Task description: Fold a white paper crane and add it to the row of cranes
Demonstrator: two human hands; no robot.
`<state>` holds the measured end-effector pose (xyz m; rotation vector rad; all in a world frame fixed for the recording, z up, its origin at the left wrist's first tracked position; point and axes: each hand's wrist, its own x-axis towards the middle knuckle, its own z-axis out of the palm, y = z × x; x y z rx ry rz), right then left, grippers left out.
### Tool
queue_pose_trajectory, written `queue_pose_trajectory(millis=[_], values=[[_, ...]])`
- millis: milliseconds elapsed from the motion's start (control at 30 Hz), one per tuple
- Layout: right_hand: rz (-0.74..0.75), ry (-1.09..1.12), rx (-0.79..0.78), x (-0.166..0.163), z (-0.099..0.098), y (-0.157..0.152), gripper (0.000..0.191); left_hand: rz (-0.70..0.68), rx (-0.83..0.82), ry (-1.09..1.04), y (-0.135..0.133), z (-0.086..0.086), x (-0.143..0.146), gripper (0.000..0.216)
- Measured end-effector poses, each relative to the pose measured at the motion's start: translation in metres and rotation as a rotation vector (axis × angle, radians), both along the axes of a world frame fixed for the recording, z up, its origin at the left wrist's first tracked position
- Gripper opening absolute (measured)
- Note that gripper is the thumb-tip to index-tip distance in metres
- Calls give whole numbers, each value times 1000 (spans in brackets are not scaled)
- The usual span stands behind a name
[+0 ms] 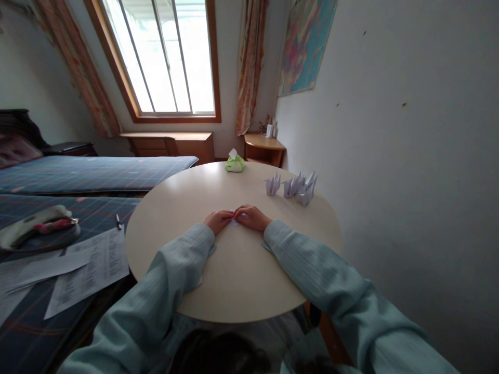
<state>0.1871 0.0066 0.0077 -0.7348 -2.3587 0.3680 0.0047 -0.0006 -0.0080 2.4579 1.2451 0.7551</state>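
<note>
Both forearms rest on the round table [241,280], which steadies the hands for fine work. The left hand [219,220] and right hand [252,217] meet near the table's middle, fingers curled down onto a small white paper [235,222]. They press it flat against the tabletop, so the hard surface can back a crease; most of the paper is hidden beneath them, and I cannot tell if either hand pinches it or only pushes.

Beyond the hands, toward the table's far right edge, three folded paper figures [293,186] stand upright close together, set clear of the working spot. At the table's far edge sits a green tissue pack [235,163], one tissue poking up. Left of the table, printed sheets [83,267] and a pen [118,222] lie on a checked bed [93,174].
</note>
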Motion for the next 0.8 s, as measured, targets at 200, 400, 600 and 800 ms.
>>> queue_pose_trajectory(millis=[200,400,600,800], values=[[-7,-21,-9,1,5,-2,7,45,39,49,-4,5,2,30],[-20,-50,-15,2,6,-3,9,20,49,60,-7,8,1,28],[-45,-89,18,1,6,-4,10,28,52,66,-6,8,1,28],[-107,-145,39,-1,8,-5,17,69,67,90,-10,11,3,30]])
